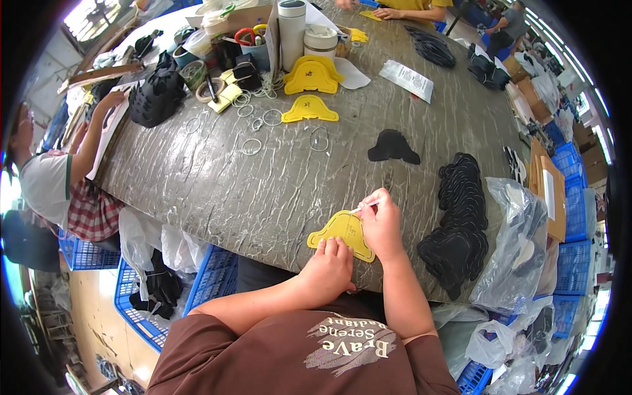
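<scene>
A yellow bell-shaped template [340,230] lies at the near edge of the table, with a slot running along its outline. My left hand [329,268] rests on its lower part, fingers laid out flat and pressing it down. In my right hand [384,229] a thin white marking pen [363,207] is pinched, its tip at the upper rim of the template. Whatever lies beneath the template is mostly hidden. A single black piece [393,146] of similar outline sits farther off. To the right, several black cut pieces [454,240] form a long overlapping pile.
More yellow templates [310,109] lie beyond, near rubber bands [251,146], a grey flask [291,33] and tubs. A clear plastic bag [513,250] hangs over the right edge. Blue baskets [141,303] stand below. Another person [56,174] works at the left, others at the far side.
</scene>
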Action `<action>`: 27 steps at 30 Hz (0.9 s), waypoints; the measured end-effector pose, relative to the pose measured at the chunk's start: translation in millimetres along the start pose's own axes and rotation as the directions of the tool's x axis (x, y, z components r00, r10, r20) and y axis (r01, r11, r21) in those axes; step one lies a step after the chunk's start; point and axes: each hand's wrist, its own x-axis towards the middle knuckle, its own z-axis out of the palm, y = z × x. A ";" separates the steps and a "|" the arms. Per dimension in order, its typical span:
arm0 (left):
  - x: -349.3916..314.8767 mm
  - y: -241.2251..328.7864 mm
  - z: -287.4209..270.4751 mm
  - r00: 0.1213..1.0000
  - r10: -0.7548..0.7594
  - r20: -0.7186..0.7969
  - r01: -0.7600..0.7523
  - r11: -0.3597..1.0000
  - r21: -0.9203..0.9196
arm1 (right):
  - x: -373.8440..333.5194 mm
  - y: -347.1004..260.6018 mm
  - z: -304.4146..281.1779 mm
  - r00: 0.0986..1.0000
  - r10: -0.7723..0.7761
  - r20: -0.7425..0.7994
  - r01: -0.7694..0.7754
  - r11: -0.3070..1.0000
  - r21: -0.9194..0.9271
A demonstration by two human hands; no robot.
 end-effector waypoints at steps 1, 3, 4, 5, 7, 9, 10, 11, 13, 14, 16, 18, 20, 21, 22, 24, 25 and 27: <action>-0.3 -0.2 0.0 1.000 -0.001 0.000 0.001 1.000 0.000 | -0.8 0.6 -1.0 1.000 0.019 -0.006 -0.019 0.999 0.027; -0.9 -0.6 0.2 1.000 -0.003 0.002 0.003 1.000 -0.003 | -2.7 -0.2 -1.7 0.999 0.039 -0.011 -0.038 0.998 0.053; -1.1 -0.6 0.3 1.000 -0.004 0.002 0.004 1.000 -0.004 | -3.7 -2.1 -2.0 0.999 0.051 -0.010 -0.050 0.996 0.077; -1.3 -0.7 0.3 1.000 -0.008 0.006 0.008 1.000 -0.004 | -4.3 -3.3 -1.8 0.998 0.063 -0.008 -0.062 0.993 0.102; -1.1 -0.6 -0.1 1.000 -0.006 0.009 0.006 1.000 -0.004 | -4.9 -3.8 -1.8 0.999 0.050 -0.016 -0.048 0.995 0.086; -1.2 -0.3 -0.9 1.000 -0.002 0.006 0.002 1.000 0.000 | -5.2 -3.4 -2.3 0.999 0.035 -0.023 -0.034 0.997 0.070; -1.1 -0.2 -1.3 1.000 0.000 0.006 0.000 1.000 0.000 | -5.3 -2.4 -2.6 1.000 0.010 -0.020 -0.010 1.000 -0.005; -0.9 -0.2 -1.7 1.000 0.000 0.006 0.000 1.000 -0.001 | -5.5 -1.6 -3.0 1.000 -0.016 -0.016 0.014 0.997 -0.080; -0.4 -0.5 -1.9 1.000 -0.002 0.006 0.002 1.000 -0.001 | -5.8 -0.2 -3.7 1.000 -0.010 -0.020 0.009 0.999 -0.050; 0.1 -0.2 -1.7 1.000 -0.001 0.009 0.001 1.000 0.002 | -6.3 0.2 -4.3 1.000 -0.003 -0.023 0.003 1.000 -0.020; -0.5 -0.5 -0.9 1.000 -0.006 0.014 0.006 1.000 0.005 | -8.5 -1.2 -4.4 0.999 0.012 -0.047 -0.012 1.000 0.007; -0.6 -1.1 0.3 1.000 0.011 -0.006 -0.011 1.000 0.003 | -10.9 -0.1 -5.7 0.997 0.031 -0.075 -0.029 0.999 0.031; -0.6 -0.6 -1.2 1.000 0.012 -0.012 -0.012 1.000 -0.004 | -13.7 4.4 -8.8 0.996 0.015 -0.085 -0.016 1.000 -0.005; -0.6 -0.9 -1.7 1.000 0.007 -0.017 -0.008 1.000 -0.010 | -15.0 5.1 -10.1 0.996 0.015 -0.086 -0.016 1.000 -0.005; -0.6 -1.2 -1.5 1.000 0.009 -0.018 -0.009 1.000 -0.009 | -17.1 5.6 -11.6 0.996 0.032 -0.085 -0.033 0.999 -0.009; -0.7 -1.1 -0.6 1.000 -0.004 -0.030 0.004 1.000 -0.015 | -23.0 6.7 -13.9 0.995 0.049 -0.085 -0.050 0.999 -0.014; -0.7 -1.1 -0.2 1.000 -0.003 -0.030 0.003 1.000 -0.016 | -27.1 7.3 -14.8 0.994 0.026 -0.102 -0.028 0.999 -0.016; -0.8 -0.8 0.5 0.999 -0.005 -0.039 0.004 1.000 -0.013 | -36.0 8.0 -16.3 0.991 -0.046 -0.125 0.039 0.998 -0.058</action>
